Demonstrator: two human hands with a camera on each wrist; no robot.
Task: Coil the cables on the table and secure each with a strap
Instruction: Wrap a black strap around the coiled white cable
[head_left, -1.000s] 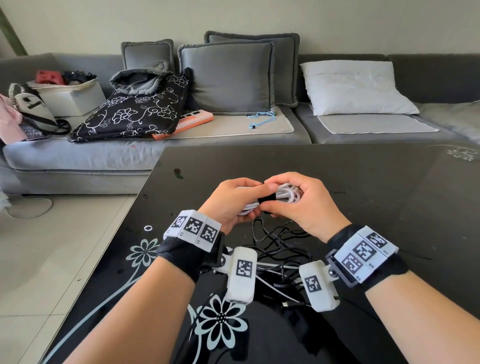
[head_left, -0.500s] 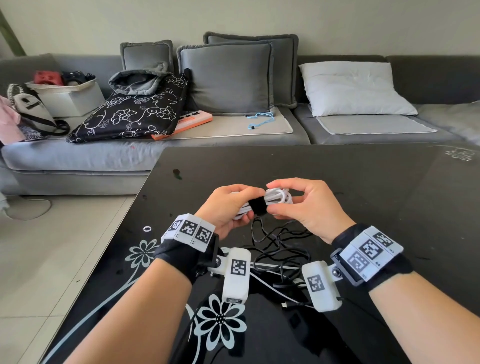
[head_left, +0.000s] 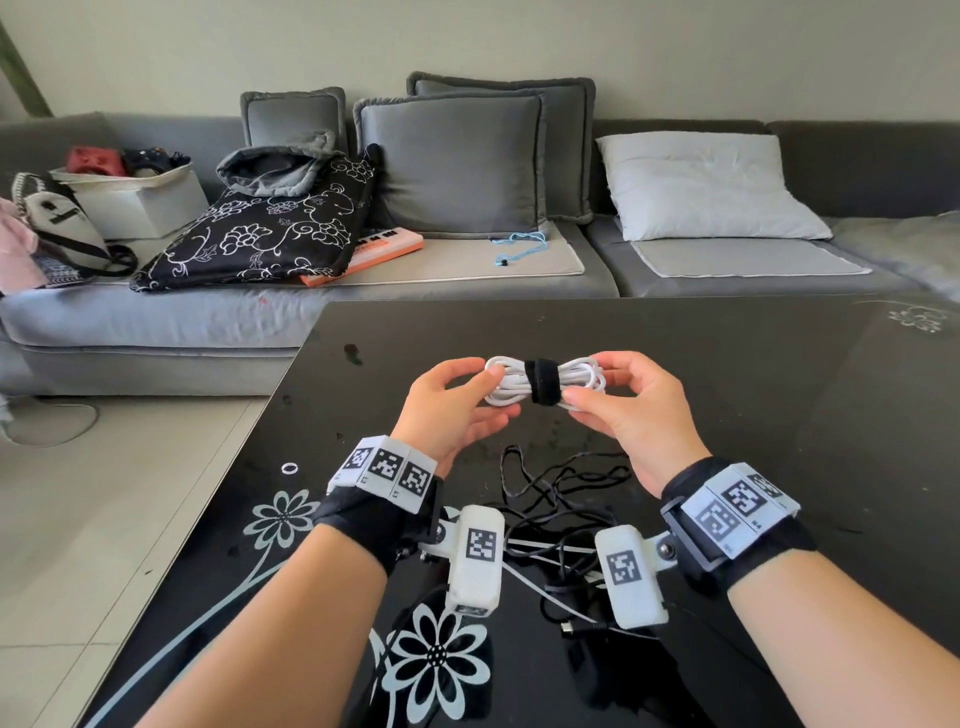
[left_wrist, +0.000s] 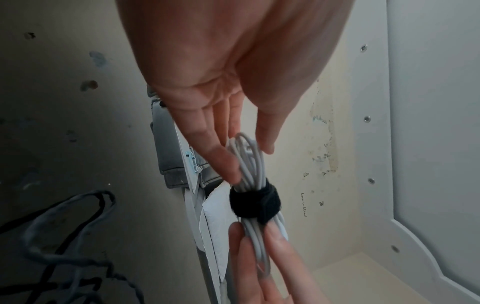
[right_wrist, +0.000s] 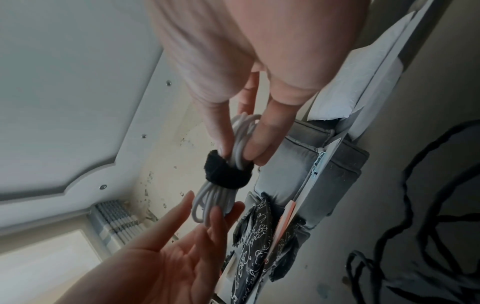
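Since the earlier frames we have pulled our hands apart: they were bunched over the white cable coil (head_left: 543, 382), and now the coil is stretched out in plain view between them, above the black table (head_left: 727, 374). Black strap (head_left: 540, 382) now sits fully wrapped round the coil's middle; before, fingers mostly hid it.

Our right hand (head_left: 621, 410) pinches the coil's right end loops between thumb and fingertips, just beside the strap; the right wrist view shows the fingers (right_wrist: 262, 144) curled round the strands right at the strap (right_wrist: 227, 174). Our left hand (head_left: 452, 405) has loosened: fingers are straight and relaxed, touching the coil's left end at most. In the left wrist view the fingertips (left_wrist: 221, 156) lie alongside the loops (left_wrist: 246, 156) without gripping. So the coil hangs mainly from the right hand.

We judge this cable done: coiled, strapped, strap looks closed, though we cannot see the strap's end seam. Loose black cables (head_left: 561, 493) lie tangled on the table, nearer us than the coil, below our wrists, with a thin white lead (head_left: 550, 548) among them. These are not yet coiled, so the task is partway only. Likely next: set the coil down clear of the tangle and pick a black cable.
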